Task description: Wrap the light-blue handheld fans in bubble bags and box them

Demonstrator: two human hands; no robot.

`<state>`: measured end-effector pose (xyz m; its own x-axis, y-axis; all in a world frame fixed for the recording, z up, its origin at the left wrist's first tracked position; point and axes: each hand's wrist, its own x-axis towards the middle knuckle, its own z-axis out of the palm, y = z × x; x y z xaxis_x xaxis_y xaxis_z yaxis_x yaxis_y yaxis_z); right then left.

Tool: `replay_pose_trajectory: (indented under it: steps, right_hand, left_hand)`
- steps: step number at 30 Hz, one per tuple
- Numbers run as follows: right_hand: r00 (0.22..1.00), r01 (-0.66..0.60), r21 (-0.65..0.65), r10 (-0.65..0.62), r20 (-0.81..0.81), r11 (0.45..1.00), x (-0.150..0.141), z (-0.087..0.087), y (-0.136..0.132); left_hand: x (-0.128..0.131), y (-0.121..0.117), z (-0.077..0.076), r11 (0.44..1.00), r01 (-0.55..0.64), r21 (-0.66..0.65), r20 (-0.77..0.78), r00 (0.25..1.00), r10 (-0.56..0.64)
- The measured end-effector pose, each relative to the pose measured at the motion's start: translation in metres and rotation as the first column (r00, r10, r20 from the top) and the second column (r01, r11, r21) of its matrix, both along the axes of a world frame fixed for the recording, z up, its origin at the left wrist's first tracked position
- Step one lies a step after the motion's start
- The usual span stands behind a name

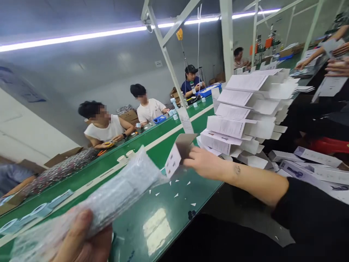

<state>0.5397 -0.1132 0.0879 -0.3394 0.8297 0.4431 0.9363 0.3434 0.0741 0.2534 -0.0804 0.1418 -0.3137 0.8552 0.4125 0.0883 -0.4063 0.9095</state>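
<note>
In the head view, my left hand (81, 236) is closed around a long bubble-wrapped package (122, 185) at the lower left. What lies inside the wrap cannot be made out. The package's far end points up and right, close to a small white carton (173, 160). My right hand (203, 162) grips this carton by its right side, with the fingers bent and partly hidden behind it. A grey-brown flap stands open at the carton's top, and small pictures are printed on its front face.
A tall stack of open white cartons (231, 123) stands right of centre, with closed boxes (302, 171) behind my right arm. White paper scraps (176, 195) dot the green table (131, 233). Light-blue parts (40, 211) lie at left. Several people sit across the bench.
</note>
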Motion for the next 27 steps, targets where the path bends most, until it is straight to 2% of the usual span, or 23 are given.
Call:
replay_pose_trajectory:
  steps: [1,3,5,7,9,11,13,15,17,19,22,24,25,27]
  right_hand:
    - [0.984,-0.159,-0.069,0.164,0.071,0.985,-0.004,0.002,0.015]
    - [0.905,-0.388,-0.152,0.407,0.126,0.909,-0.007,0.004,0.044]
    - [0.830,-0.536,-0.147,0.551,0.091,0.832,-0.007,0.003,0.068]
    - [0.783,-0.617,-0.095,0.622,0.029,0.781,-0.006,-0.001,0.085]
    - [0.761,-0.649,-0.051,0.649,-0.017,0.760,-0.007,-0.008,0.094]
    - [0.754,-0.657,-0.021,0.655,-0.055,0.754,-0.011,-0.016,0.098]
    - [0.743,-0.664,0.014,0.662,-0.096,0.747,-0.015,-0.024,0.100]
    - [0.738,-0.656,0.069,0.658,-0.152,0.751,-0.018,-0.033,0.102]
    - [0.734,-0.632,0.136,0.646,-0.210,0.763,-0.018,-0.042,0.105]
    - [0.725,-0.602,0.201,0.634,-0.268,0.773,-0.015,-0.051,0.109]
    - [0.708,-0.516,0.250,0.572,-0.414,0.820,-0.011,-0.060,0.116]
    - [0.678,-0.525,0.194,0.545,-0.493,0.829,-0.009,-0.062,0.122]
    - [0.655,-0.570,0.144,0.554,-0.515,0.809,-0.009,-0.062,0.126]
    - [0.584,-0.681,0.065,0.594,-0.553,0.730,-0.011,-0.062,0.133]
  left_hand:
    - [0.009,0.000,0.006,0.996,0.058,0.066,0.048,0.997,-0.061]
    - [0.025,0.006,0.014,0.972,0.175,0.157,0.044,0.982,-0.184]
    - [0.032,0.016,0.018,0.961,0.238,0.140,-0.179,0.961,-0.212]
    - [0.030,0.026,0.025,0.969,0.239,0.064,-0.485,0.856,-0.180]
    - [0.025,0.034,0.037,0.980,0.197,-0.025,-0.712,0.685,-0.155]
    - [0.026,0.043,0.052,0.984,0.134,-0.114,-0.847,0.505,-0.167]
    - [0.039,0.053,0.070,0.981,0.062,-0.186,-0.931,0.308,-0.196]
    - [0.062,0.065,0.085,0.965,0.004,-0.263,-0.952,0.160,-0.260]
    - [0.086,0.077,0.096,0.935,-0.047,-0.351,-0.934,0.090,-0.346]
    - [0.103,0.089,0.104,0.901,-0.038,-0.433,-0.901,0.007,-0.433]
    - [0.108,0.102,0.110,0.855,0.072,-0.513,-0.851,-0.172,-0.497]
    - [0.103,0.106,0.110,0.840,0.107,-0.532,-0.835,-0.233,-0.499]
    - [0.101,0.107,0.109,0.840,0.106,-0.533,-0.832,-0.249,-0.497]
    - [0.102,0.107,0.108,0.848,0.107,-0.519,-0.832,-0.292,-0.472]
